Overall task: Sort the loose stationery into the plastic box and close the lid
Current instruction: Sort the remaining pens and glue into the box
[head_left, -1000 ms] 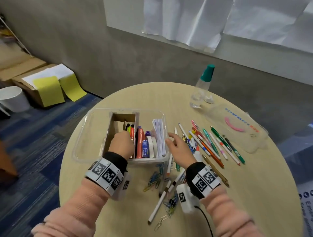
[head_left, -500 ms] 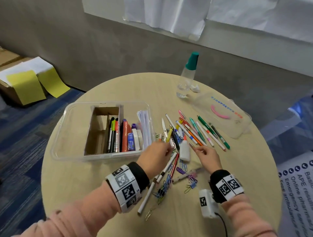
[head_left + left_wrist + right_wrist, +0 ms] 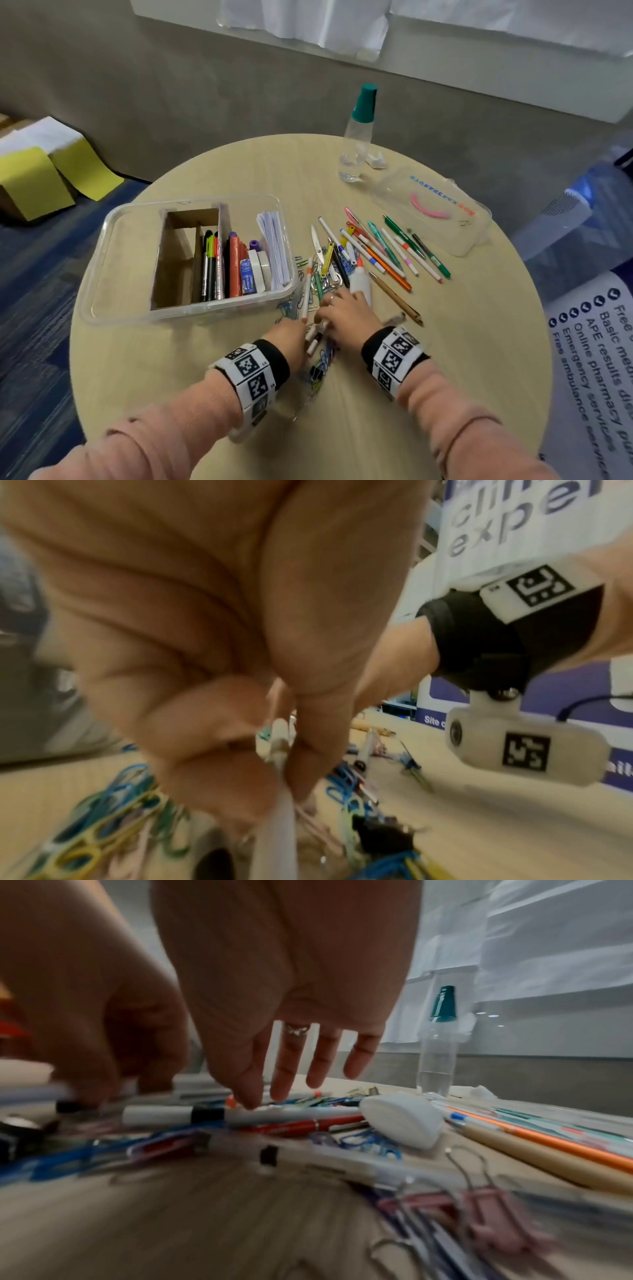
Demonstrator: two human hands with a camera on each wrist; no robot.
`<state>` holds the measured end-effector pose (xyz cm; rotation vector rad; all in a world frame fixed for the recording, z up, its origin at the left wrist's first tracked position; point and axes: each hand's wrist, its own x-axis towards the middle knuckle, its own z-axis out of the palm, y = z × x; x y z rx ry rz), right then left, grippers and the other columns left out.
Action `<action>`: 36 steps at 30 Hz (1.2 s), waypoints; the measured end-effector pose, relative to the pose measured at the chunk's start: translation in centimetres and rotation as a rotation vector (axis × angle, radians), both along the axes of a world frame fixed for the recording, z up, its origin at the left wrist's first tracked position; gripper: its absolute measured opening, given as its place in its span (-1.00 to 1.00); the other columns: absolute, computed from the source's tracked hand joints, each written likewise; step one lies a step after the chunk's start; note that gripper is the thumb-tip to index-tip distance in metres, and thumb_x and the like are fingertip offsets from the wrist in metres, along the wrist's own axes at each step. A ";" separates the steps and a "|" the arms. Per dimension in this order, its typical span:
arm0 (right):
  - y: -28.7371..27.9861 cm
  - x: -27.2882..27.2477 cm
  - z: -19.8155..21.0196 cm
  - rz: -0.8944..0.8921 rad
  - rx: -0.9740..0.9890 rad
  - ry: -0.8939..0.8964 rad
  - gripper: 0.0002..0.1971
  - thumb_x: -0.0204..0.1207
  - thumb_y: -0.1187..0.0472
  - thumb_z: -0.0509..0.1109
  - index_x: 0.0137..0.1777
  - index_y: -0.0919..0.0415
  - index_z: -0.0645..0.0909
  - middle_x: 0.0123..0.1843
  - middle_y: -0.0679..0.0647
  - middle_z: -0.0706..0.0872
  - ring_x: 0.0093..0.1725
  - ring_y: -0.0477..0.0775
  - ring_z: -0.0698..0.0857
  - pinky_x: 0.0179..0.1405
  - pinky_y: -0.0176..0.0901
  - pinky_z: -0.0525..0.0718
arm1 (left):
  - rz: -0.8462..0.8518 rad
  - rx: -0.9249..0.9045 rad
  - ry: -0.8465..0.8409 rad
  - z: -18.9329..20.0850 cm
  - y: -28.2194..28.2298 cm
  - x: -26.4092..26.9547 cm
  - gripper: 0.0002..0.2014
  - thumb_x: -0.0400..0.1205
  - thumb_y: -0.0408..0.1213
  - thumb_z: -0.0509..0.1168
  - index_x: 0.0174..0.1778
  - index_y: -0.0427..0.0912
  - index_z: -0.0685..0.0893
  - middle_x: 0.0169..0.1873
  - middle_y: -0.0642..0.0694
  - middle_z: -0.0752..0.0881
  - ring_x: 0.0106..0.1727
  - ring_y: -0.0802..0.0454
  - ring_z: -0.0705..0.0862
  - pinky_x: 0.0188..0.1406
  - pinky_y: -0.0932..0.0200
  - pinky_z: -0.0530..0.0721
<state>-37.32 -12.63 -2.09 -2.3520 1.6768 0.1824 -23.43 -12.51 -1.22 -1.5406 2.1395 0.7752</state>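
Observation:
The clear plastic box [image 3: 113,240] stands at the table's left with markers, tape rolls and a paper stack beside a cardboard divider. Its lid [image 3: 455,240] lies at the back right. Loose pens [image 3: 387,253], a white glue bottle [image 3: 361,284] and paper clips [image 3: 320,366] lie right of the box. My left hand [image 3: 301,329] [image 3: 284,764] pinches a white pen [image 3: 279,831] between thumb and fingers. Close beside it, my right hand [image 3: 325,311] [image 3: 205,1096] reaches down with straight fingers; its index fingertip touches a white pen with a black band [image 3: 205,1114].
A clear bottle with a teal cap [image 3: 356,150] stands at the table's far edge beside a crumpled scrap. A pink binder clip [image 3: 479,1213] and a brown pencil [image 3: 397,298] lie near my right wrist. Cardboard boxes with yellow sheets sit on the floor at left.
My left hand left the box, crossed to the loose pile and took hold of a white pen. My right hand drew back toward me and now sits next to the left.

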 end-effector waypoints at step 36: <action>-0.5 -2.9 2.6 -0.670 -0.241 -0.802 -0.87 0.68 0.29 0.07 -0.08 0.07 0.33 -0.23 -0.06 0.51 -0.20 0.04 0.56 -0.17 -0.10 0.57 | 0.233 -0.141 0.298 -0.7 -0.4 -0.3 -0.42 0.60 -0.54 0.19 0.51 -0.28 0.14 0.29 -0.31 0.47 0.22 -0.21 0.63 0.23 0.00 0.60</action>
